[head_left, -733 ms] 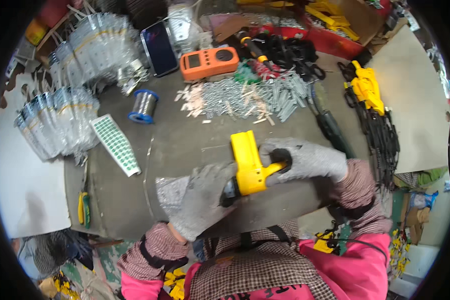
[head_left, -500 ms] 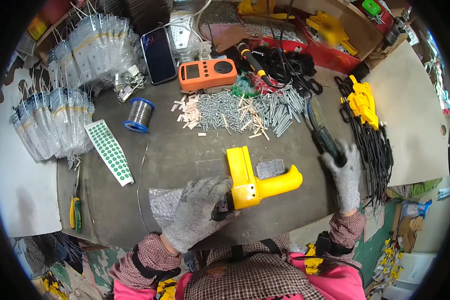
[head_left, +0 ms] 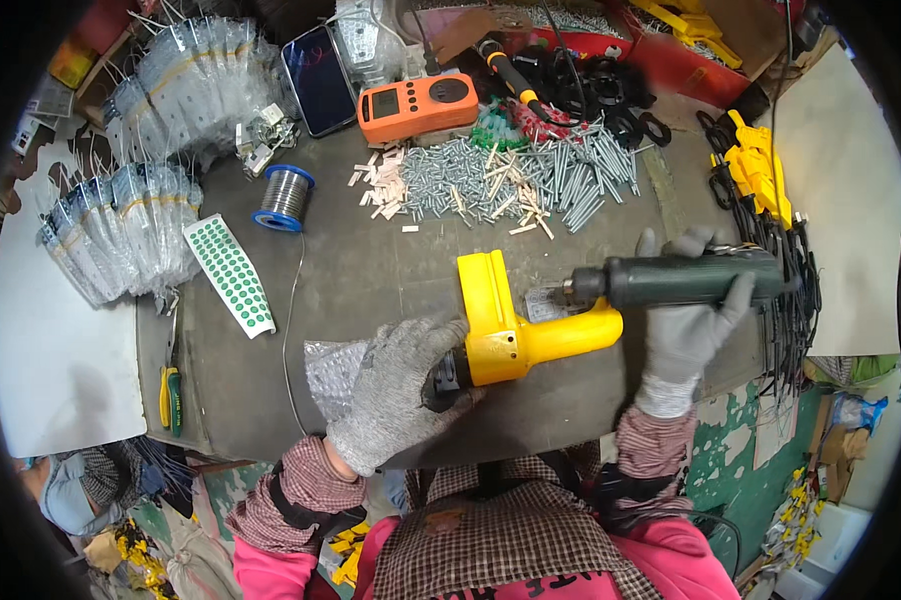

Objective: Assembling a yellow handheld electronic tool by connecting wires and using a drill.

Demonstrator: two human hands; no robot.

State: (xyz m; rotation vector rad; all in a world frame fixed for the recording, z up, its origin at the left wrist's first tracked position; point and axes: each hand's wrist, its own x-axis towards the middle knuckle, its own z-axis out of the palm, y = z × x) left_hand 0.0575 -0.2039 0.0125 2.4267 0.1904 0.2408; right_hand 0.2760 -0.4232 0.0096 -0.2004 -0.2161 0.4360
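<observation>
My left hand (head_left: 396, 395), in a grey knit glove, is closed round the black end of a yellow plastic tool housing (head_left: 496, 345), which lies on the table with its handle pointing right. In my gloved right hand (head_left: 683, 345) is a dark green electric screwdriver (head_left: 686, 281), held level with its tip pointing left, just above the handle's end. A clear bag (head_left: 333, 372) lies beside my left hand. Behind the housing handle, a small clear piece (head_left: 543, 304) is partly hidden.
Metal screws and pins (head_left: 461, 185) lie heaped at the back, before an orange meter (head_left: 418, 108). A solder spool (head_left: 284, 198), a green-dot sticker sheet (head_left: 229, 275) and bagged parts (head_left: 121, 235) are left. Black cables (head_left: 793, 290) hang over the right side; pliers (head_left: 171, 400) lie front left.
My right hand has lifted the electric screwdriver from the right side and swung it level, tip leftward, over the housing handle. My left hand still grips the yellow housing.
</observation>
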